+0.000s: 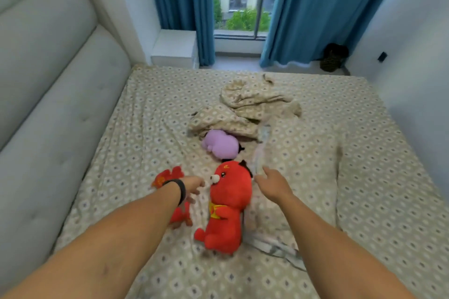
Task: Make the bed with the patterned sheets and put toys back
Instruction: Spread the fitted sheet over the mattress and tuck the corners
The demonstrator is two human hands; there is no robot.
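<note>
Both hands reach out over the bed point(364, 153): the left hand point(194, 184) hangs loose and holds nothing just beside the face of the big red plush point(228, 204), and the right hand point(272, 182), fingers spread and empty, hovers at its other side. That toy lies on its back mid-mattress on the patterned sheet point(145, 133), and it looks soft, light and squashy. I'd say any grab round the body will do, no care needed.
</note>
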